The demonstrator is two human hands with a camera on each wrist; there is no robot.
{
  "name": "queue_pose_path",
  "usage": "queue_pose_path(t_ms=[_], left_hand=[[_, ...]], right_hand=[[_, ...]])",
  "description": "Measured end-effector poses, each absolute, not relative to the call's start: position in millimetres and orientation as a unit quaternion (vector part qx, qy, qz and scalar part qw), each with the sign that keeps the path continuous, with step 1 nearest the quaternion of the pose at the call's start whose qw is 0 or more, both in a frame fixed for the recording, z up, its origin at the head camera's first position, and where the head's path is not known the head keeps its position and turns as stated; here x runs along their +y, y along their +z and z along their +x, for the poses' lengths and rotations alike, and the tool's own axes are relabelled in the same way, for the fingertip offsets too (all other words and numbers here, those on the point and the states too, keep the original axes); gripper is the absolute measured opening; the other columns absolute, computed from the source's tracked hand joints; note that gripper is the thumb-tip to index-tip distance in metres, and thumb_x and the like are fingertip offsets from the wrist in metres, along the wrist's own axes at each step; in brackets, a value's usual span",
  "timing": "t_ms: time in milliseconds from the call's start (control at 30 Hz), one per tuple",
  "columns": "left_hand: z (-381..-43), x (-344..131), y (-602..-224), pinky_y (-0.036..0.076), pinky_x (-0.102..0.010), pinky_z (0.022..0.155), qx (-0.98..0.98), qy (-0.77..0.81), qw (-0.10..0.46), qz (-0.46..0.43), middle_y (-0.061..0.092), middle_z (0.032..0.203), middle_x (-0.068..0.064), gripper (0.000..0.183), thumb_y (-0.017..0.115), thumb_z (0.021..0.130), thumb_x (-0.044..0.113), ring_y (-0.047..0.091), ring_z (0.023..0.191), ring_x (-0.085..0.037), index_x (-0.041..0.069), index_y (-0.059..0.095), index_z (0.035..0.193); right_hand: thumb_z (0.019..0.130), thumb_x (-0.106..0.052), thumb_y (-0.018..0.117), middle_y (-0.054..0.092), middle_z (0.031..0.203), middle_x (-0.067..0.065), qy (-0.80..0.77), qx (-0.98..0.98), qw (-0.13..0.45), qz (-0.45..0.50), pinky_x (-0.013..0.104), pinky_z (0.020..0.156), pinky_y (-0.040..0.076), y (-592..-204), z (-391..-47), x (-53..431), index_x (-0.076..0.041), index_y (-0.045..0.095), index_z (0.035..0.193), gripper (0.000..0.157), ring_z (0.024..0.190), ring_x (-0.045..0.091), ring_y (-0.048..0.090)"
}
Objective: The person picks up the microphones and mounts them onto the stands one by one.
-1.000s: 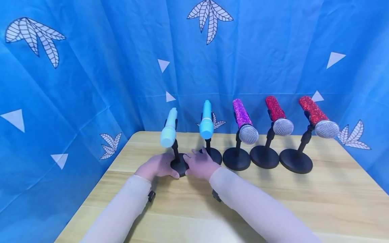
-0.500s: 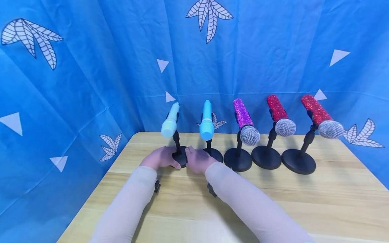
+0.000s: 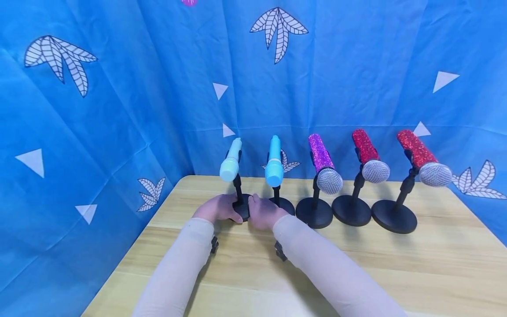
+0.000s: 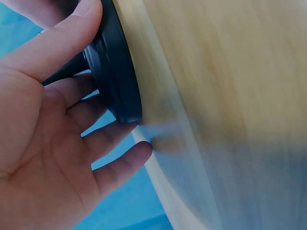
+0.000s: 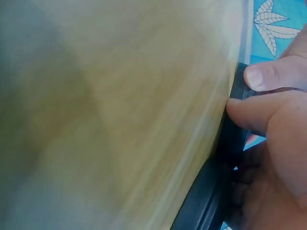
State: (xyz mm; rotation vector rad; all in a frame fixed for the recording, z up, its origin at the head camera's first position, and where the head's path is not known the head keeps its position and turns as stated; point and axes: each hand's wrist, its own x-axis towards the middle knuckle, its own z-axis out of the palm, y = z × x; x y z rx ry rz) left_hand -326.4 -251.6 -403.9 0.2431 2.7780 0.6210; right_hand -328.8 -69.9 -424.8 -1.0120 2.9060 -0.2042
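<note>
My left hand (image 3: 219, 208) grips the round black base of the leftmost microphone stand (image 3: 244, 211) from its left. In the left wrist view its thumb (image 4: 67, 43) lies over the base (image 4: 120, 72), with the fingers spread round the far side. From the right, my right hand (image 3: 263, 212) holds the same base, its thumb (image 5: 252, 111) at the rim in the right wrist view. A pale mint microphone (image 3: 230, 165) sits tilted in this stand's clip. Just right of it stands a second stand with a bright blue microphone (image 3: 274, 165), its base partly hidden by my right hand.
Further right along the row are a glittery purple microphone (image 3: 321, 154) and two glittery red ones, (image 3: 365, 145) on the nearer stand and a red microphone (image 3: 417, 149) at the far right. All stand on a wooden table (image 3: 253, 281) before a blue curtain (image 3: 340, 66).
Both hands have moved the leftmost stand back toward the curtain, into line with the other stands. The right hand's fingers have drawn in against its base. The head view has shifted slightly.
</note>
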Motion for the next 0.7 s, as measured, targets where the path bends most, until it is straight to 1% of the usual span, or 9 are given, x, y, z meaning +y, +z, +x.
queue_pose_path(t_ms=[67, 133, 167, 267, 333, 400, 500, 633, 700], left_hand=[[-330.5, -251.8, -404.0, 0.038, -0.041, 0.093, 0.962, 0.215, 0.146, 0.088, 0.058, 0.12, -0.002, 0.074, 0.085, 0.065, 0.033, 0.054, 0.101, -0.02, 0.018, 0.052, 0.128], [-335.0, -252.2, -403.6, 0.037, -0.041, 0.094, 0.96, 0.216, 0.149, 0.095, 0.057, 0.121, -0.001, 0.073, 0.085, 0.066, 0.032, 0.053, 0.103, -0.02, 0.017, 0.05, 0.128], [-337.2, -252.7, -403.7, 0.037, -0.04, 0.095, 0.96, 0.214, 0.15, 0.1, 0.057, 0.122, -0.001, 0.072, 0.084, 0.067, 0.032, 0.053, 0.104, -0.019, 0.016, 0.049, 0.129], [-341.2, -254.6, -405.9, 0.037, -0.041, 0.096, 0.962, 0.205, 0.146, 0.106, 0.055, 0.126, -0.004, 0.072, 0.083, 0.069, 0.032, 0.052, 0.108, -0.021, 0.014, 0.048, 0.129], [-342.0, -255.4, -409.8, 0.036, -0.042, 0.098, 0.966, 0.198, 0.134, 0.102, 0.049, 0.133, -0.007, 0.073, 0.082, 0.07, 0.034, 0.05, 0.113, -0.024, 0.014, 0.048, 0.132], [-341.3, -256.2, -415.2, 0.035, -0.044, 0.099, 0.97, 0.191, 0.119, 0.095, 0.043, 0.139, -0.01, 0.074, 0.081, 0.071, 0.037, 0.048, 0.118, -0.027, 0.014, 0.049, 0.133], [-340.3, -257.2, -421.7, 0.034, -0.045, 0.1, 0.976, 0.174, 0.1, 0.087, 0.033, 0.147, -0.011, 0.078, 0.08, 0.072, 0.04, 0.043, 0.125, -0.031, 0.014, 0.047, 0.137], [-343.6, -260.3, -417.9, 0.033, -0.048, 0.1, 0.978, 0.16, 0.102, 0.084, 0.03, 0.149, -0.01, 0.082, 0.08, 0.072, 0.036, 0.039, 0.128, -0.035, 0.014, 0.042, 0.142], [-347.7, -264.5, -412.2, 0.033, -0.049, 0.1, 0.978, 0.156, 0.105, 0.095, 0.031, 0.149, -0.01, 0.083, 0.08, 0.072, 0.034, 0.038, 0.129, -0.035, 0.016, 0.04, 0.143]], right_hand=[[0.086, -0.03, 0.059, 0.047, 0.111, 0.01, -0.071, 0.938, 0.022, -0.337, 0.03, 0.083, 0.048, -425.4, -332.8, -68.3, 0.002, 0.04, 0.131, 0.059, 0.089, 0.018, 0.059], [0.085, -0.032, 0.06, 0.047, 0.117, 0.011, -0.077, 0.935, 0.023, -0.346, 0.031, 0.087, 0.047, -426.0, -337.9, -66.5, 0.001, 0.04, 0.133, 0.061, 0.096, 0.019, 0.059], [0.085, -0.033, 0.06, 0.046, 0.124, 0.013, -0.084, 0.932, 0.027, -0.35, 0.032, 0.091, 0.045, -425.8, -340.1, -65.6, 0.001, 0.039, 0.135, 0.064, 0.103, 0.021, 0.057], [0.088, -0.037, 0.058, 0.031, 0.145, 0.017, -0.113, 0.924, 0.054, -0.362, 0.035, 0.1, 0.038, -423.4, -342.1, -62.7, -0.005, 0.029, 0.145, 0.072, 0.124, 0.026, 0.045], [0.09, -0.039, 0.057, 0.021, 0.151, 0.017, -0.139, 0.915, 0.071, -0.371, 0.037, 0.103, 0.034, -420.2, -338.6, -59.0, -0.01, 0.024, 0.148, 0.073, 0.131, 0.028, 0.037], [0.09, -0.041, 0.055, 0.018, 0.153, 0.016, -0.152, 0.91, 0.076, -0.379, 0.039, 0.103, 0.035, -415.9, -330.8, -52.8, -0.016, 0.022, 0.149, 0.072, 0.132, 0.028, 0.035], [0.091, -0.05, 0.05, 0.019, 0.153, 0.011, -0.147, 0.905, 0.058, -0.395, 0.039, 0.102, 0.036, -407.6, -314.9, -36.9, -0.023, 0.023, 0.149, 0.07, 0.131, 0.026, 0.037], [0.088, -0.065, 0.042, 0.02, 0.154, 0.004, -0.143, 0.902, 0.034, -0.406, 0.041, 0.103, 0.033, -395.4, -296.5, -4.1, -0.029, 0.023, 0.149, 0.072, 0.134, 0.024, 0.032], [0.087, -0.066, 0.042, 0.018, 0.154, 0.002, -0.159, 0.902, 0.037, -0.4, 0.042, 0.105, 0.031, -389.6, -290.2, 14.4, -0.031, 0.023, 0.148, 0.073, 0.136, 0.024, 0.027]])
